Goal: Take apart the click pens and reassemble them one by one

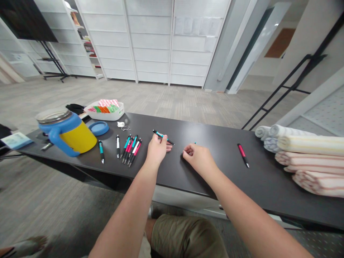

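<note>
Between the thumb and fingers of my left hand point(158, 148) is a teal-and-black pen point(158, 134), held slanting just above the dark tabletop point(172, 172). My right hand point(199, 157) rests close by on the table with its fingers curled together. A small teal bit point(195, 143) shows behind its knuckles; the rest of what it touches is hidden. Left of my left hand lies a cluster of teal, red and white pens point(131, 149). Beside the cluster are a white pen point(118, 146) and another teal pen point(101, 152). Farther right lies a lone red pen point(243, 155).
A large yellow-and-blue mug point(76, 138) stands at the left, its blue lid point(98, 128) beside it. Behind is a white basket point(115, 114) of colourful packets. Earphones point(121, 125) lie nearby. Rolled striped cloths point(309, 157) are piled at the right end.
</note>
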Action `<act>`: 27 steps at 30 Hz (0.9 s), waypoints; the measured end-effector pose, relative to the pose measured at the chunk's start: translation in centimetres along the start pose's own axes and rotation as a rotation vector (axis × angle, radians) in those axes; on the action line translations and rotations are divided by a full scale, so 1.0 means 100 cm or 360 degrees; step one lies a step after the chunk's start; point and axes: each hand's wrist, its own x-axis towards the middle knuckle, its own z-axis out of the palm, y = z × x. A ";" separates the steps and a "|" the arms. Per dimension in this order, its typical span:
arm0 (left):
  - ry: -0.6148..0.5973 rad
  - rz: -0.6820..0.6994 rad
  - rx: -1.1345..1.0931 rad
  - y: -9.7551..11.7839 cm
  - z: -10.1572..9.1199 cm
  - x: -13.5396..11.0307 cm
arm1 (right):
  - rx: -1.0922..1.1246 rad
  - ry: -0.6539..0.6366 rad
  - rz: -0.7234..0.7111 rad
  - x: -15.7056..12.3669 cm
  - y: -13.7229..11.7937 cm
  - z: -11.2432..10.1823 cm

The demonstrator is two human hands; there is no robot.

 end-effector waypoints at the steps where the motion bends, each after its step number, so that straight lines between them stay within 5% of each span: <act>1: -0.0006 0.0011 0.0003 0.000 0.000 0.000 | -0.0002 -0.0043 0.0033 0.002 0.006 -0.005; 10: -0.0066 0.0191 0.0141 0.002 0.002 0.000 | 0.0035 -0.0375 -0.0171 0.030 0.022 -0.016; 21: -0.0227 0.0109 -0.0293 0.014 0.011 -0.011 | 0.0274 -0.0002 -0.0482 0.019 0.020 -0.016; 27: -0.0484 0.0056 -0.0571 0.021 0.025 -0.025 | 0.0470 -0.0072 -0.0559 0.016 0.009 -0.023</act>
